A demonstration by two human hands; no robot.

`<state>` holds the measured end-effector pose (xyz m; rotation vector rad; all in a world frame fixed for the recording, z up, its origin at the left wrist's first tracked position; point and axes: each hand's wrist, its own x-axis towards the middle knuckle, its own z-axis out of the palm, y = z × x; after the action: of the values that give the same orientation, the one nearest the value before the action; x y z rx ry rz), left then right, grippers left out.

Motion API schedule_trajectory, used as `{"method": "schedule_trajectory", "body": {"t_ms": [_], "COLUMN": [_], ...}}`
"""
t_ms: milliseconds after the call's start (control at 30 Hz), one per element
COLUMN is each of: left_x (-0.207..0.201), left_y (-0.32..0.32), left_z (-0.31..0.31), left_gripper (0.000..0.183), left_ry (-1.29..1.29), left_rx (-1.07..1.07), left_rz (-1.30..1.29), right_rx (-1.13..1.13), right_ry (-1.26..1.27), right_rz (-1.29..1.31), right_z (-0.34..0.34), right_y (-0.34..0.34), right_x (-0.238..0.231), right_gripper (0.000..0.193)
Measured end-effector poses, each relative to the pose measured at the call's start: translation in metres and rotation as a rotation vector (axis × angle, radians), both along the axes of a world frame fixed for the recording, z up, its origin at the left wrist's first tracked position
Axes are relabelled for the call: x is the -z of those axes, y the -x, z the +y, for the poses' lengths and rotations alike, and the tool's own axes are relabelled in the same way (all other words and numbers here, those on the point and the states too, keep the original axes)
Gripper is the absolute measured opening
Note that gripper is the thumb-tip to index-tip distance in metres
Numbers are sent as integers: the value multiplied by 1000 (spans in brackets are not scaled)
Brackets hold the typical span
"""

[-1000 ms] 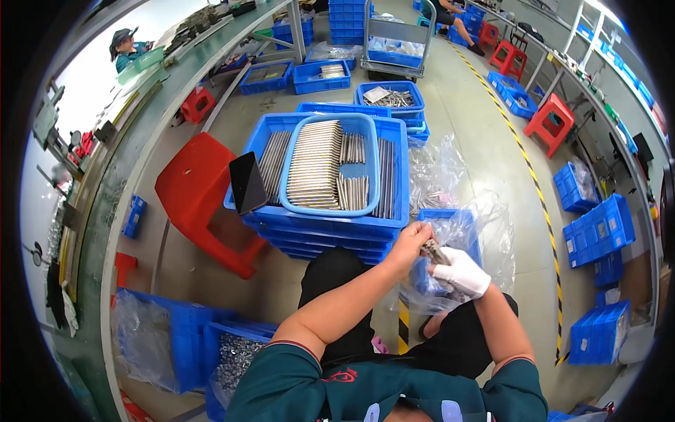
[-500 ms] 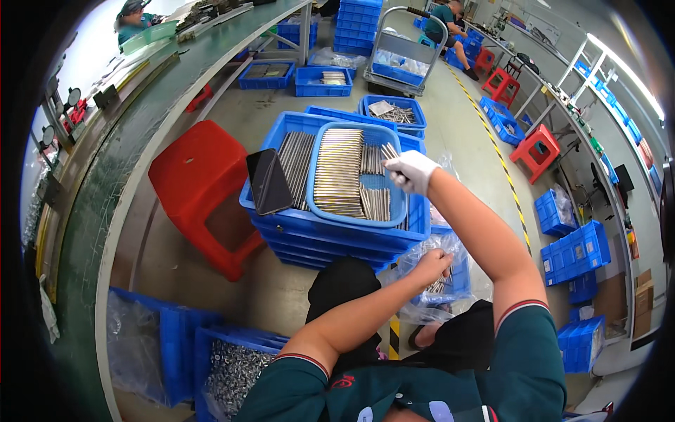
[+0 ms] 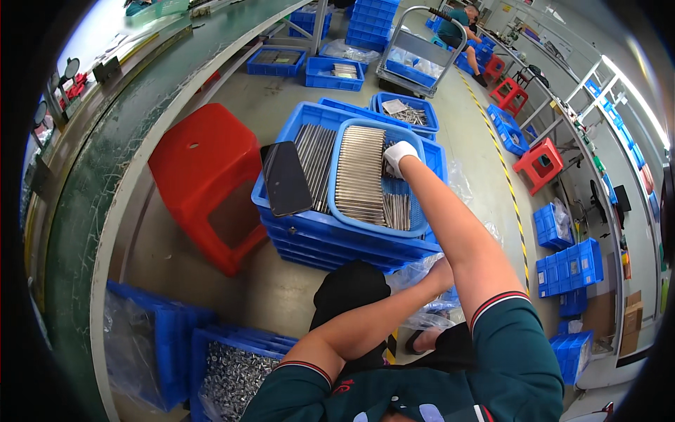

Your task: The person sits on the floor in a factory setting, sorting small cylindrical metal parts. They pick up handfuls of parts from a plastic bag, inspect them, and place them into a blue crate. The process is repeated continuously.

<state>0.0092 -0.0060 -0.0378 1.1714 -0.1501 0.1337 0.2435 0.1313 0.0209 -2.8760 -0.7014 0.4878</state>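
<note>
My right hand (image 3: 401,156), in a white glove, is down in the light-blue tray (image 3: 336,176) at its far right part. Its fingers are curled around short metal rods, their tips mostly hidden. A long row of shiny metal rods (image 3: 361,172) fills the tray's left side, and a smaller bunch of rods (image 3: 397,211) lies at its near right. Longer metal rods (image 3: 313,162) lie left of the tray in the blue crate (image 3: 344,234) under it. My bare left hand (image 3: 441,273) is low beside a plastic bag (image 3: 415,274); my right forearm hides its fingers.
A black phone (image 3: 286,179) leans on the crate's left edge. Left of it stands a red stool (image 3: 204,151), beside a long green bench (image 3: 140,126). A bin of small metal parts (image 3: 235,376) is at the lower left. Beyond the crates stands a trolley (image 3: 415,74); a person (image 3: 460,32) sits farther back.
My right hand has moved from above the tray's right edge down into its far right part with the rods. My left hand has slipped behind my right forearm. The view has shifted slightly.
</note>
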Motion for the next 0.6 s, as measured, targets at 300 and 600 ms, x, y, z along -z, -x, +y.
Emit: {"method": "schedule_trajectory", "body": {"t_ms": [300, 600], "left_x": [0, -3], "left_y": [2, 5], "left_z": [6, 11], "left_gripper": [26, 26], "left_ry": [1, -5], "left_rx": [234, 260], "left_rz": [163, 189], "right_rx": [307, 101], "right_ry": [-125, 18], "right_rz": [43, -277], "right_z": [12, 4], "right_y": [30, 25], "right_x": [-36, -29], "right_gripper": [29, 27]}}
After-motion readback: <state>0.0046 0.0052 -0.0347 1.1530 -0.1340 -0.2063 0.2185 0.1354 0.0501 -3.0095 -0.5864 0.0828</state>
